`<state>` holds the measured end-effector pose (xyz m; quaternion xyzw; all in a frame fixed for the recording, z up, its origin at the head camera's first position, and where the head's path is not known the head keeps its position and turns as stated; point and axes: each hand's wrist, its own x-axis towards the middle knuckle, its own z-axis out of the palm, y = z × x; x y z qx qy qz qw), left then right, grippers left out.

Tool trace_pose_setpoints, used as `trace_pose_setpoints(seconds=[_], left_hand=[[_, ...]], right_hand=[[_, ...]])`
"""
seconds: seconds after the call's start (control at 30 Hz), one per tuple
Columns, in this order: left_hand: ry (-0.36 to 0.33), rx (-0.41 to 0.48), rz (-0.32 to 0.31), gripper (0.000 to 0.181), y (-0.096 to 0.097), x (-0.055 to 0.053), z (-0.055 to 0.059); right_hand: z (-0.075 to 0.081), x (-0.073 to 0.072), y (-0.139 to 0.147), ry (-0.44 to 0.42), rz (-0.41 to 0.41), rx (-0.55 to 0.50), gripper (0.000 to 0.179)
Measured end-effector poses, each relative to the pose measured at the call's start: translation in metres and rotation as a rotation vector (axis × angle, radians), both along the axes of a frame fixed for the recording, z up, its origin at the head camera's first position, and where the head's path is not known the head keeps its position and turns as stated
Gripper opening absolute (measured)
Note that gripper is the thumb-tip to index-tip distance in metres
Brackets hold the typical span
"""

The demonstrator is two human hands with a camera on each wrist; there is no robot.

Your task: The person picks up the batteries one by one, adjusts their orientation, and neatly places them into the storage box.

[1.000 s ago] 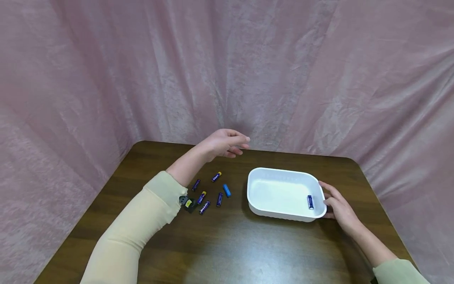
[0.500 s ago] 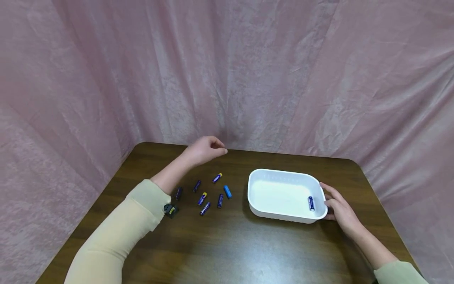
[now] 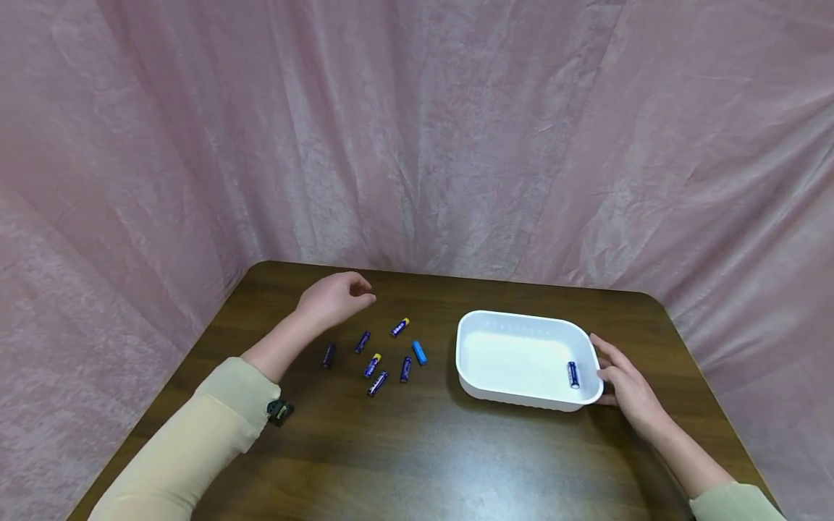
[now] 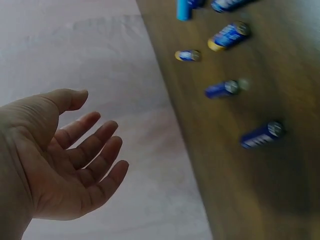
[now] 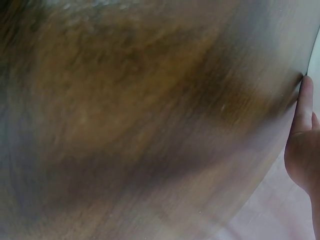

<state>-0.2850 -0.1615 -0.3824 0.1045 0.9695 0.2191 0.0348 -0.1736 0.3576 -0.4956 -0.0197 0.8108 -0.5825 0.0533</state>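
Observation:
My left hand [image 3: 334,299] hovers above the far left of the table with its fingers loosely bent. Nothing lies in its palm in the left wrist view, where the hand [image 4: 75,155] appears palm up. Below and to the right of it, several small batteries are scattered: a dark one [image 3: 329,355], a yellow-ended one [image 3: 400,328] and a light blue one [image 3: 419,352] among them. My right hand [image 3: 630,391] holds the right end of a white plastic tray [image 3: 495,395], thumb at the rim. One blue battery [image 3: 573,375] lies inside, near that end.
The brown wooden table [image 3: 417,456] has rounded far corners. A pink curtain [image 3: 417,145] hangs right behind its far edge. On the left wrist sits a small dark device [image 3: 280,411].
My left hand has moved left and nearer, away from the tray, uncovering the dark battery at the far left of the group. The right hand stays at the tray.

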Motion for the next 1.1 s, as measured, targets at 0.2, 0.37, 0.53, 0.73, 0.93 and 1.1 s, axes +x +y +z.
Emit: trace_pose_setpoints(seconds=[0.2, 0.37, 0.53, 0.73, 0.93, 1.1], left_hand=[[-0.041, 0.006, 0.015, 0.041, -0.027, 0.008, -0.019], [-0.072, 0.009, 0.038, 0.038, -0.045, 0.014, -0.037], [-0.105, 0.009, 0.066, 0.035, -0.057, 0.018, -0.047], [-0.121, -0.046, 0.112, 0.031, -0.061, 0.024, -0.056], [-0.186, -0.136, 0.157, 0.028, -0.061, 0.029, -0.063], [-0.226, -0.163, 0.171, 0.029, -0.06, 0.031, -0.067]], right_hand=[[0.001, 0.001, -0.001, -0.002, 0.0, 0.016, 0.061], [0.001, 0.002, 0.0, -0.004, -0.003, 0.019, 0.061], [0.0, 0.002, 0.0, -0.002, -0.001, 0.01, 0.061], [0.0, 0.001, 0.001, -0.01, -0.002, 0.007, 0.061], [0.0, 0.0, 0.0, -0.013, 0.002, 0.001, 0.06], [0.0, -0.001, 0.0, -0.012, 0.004, 0.006, 0.06]])
